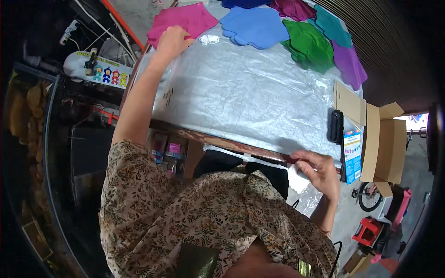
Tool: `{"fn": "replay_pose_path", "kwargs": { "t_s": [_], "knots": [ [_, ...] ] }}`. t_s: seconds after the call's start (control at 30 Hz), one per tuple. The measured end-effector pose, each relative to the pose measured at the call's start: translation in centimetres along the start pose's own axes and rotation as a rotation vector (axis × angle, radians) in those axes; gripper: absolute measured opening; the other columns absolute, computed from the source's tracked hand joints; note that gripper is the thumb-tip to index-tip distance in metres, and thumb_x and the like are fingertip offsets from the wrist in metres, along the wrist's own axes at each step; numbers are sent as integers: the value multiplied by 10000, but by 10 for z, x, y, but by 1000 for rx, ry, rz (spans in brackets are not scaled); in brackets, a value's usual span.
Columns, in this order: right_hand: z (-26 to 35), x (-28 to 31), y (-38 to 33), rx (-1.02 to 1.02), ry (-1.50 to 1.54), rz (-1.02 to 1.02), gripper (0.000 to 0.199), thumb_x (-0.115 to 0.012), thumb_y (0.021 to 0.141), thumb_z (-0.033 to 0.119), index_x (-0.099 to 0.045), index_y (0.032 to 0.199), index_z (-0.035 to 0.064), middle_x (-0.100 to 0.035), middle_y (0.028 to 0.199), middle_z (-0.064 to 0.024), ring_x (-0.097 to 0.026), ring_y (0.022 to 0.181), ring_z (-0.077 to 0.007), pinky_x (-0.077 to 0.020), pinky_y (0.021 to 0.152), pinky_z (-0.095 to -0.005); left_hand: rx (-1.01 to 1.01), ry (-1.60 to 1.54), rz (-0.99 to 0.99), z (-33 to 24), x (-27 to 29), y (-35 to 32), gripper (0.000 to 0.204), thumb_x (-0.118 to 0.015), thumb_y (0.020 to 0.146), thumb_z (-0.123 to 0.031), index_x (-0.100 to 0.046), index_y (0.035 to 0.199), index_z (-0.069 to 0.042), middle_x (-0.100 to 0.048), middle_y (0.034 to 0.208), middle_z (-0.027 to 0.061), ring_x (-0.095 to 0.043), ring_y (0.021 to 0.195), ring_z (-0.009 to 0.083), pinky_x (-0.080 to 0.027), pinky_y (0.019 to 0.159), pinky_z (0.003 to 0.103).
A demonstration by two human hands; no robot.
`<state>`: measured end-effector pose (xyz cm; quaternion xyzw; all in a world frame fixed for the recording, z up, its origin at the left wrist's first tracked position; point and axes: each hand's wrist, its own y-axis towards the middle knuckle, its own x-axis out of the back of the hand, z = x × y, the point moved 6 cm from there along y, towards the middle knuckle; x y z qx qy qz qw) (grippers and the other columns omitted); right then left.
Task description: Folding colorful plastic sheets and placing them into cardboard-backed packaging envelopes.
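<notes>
My left hand [174, 42] reaches to the far left of the table, its fingers bent down and closed on the near edge of a stack of pink cloth pieces [197, 17]. Beside it lies a small crumpled clear plastic wrapper [209, 40]. At the near right edge of the table is my right hand [319, 170], its fingers loosely curled and the thumb apart from them, with nothing visible between. Below that hand, white and clear plastic bags [299, 180] hang or lie by the edge. Blue cloth pieces [255, 28] sit right of the pink stack.
Silver sheeting [241, 88] covers the table. Green [309, 46], purple [348, 65] and teal cloth [331, 25] lie at the far right. A black pouch [336, 126], a blue printed pack [352, 155] and an open cardboard box [387, 146] stand along the right side.
</notes>
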<state>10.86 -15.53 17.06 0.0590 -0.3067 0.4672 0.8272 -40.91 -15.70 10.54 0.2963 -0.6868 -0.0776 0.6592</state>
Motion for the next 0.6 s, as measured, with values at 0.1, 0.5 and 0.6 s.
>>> {"fn": "replay_pose_path", "kwargs": {
  "t_s": [0.1,0.5,0.6],
  "knots": [
    [14,7,28,-27,-44,31,231,-701,925,126,-715,1103,-20,-750,1019,-131,-707,940,-199,-541,833,-311,93,-60,91,8,-13,6,240,-771,759,-291,-787,915,-110,-715,833,181,-697,810,372,-562,786,453],
    [113,-44,263,628,-382,-95,337,-604,957,76,-625,1292,56,-669,1235,-191,-640,1136,-344,-492,976,-384,723,-781,106,58,-44,-11,283,-883,728,-223,-795,920,-34,-749,816,-3,-627,721,67,-510,681,243],
    [112,-82,337,868,-531,-186,438,-602,933,35,-573,1367,84,-616,1332,-198,-596,1218,-335,-417,1083,-430,709,-732,105,53,-36,-8,293,-872,735,-228,-798,961,-58,-762,832,50,-666,735,106,-524,718,263]
  ]
}}
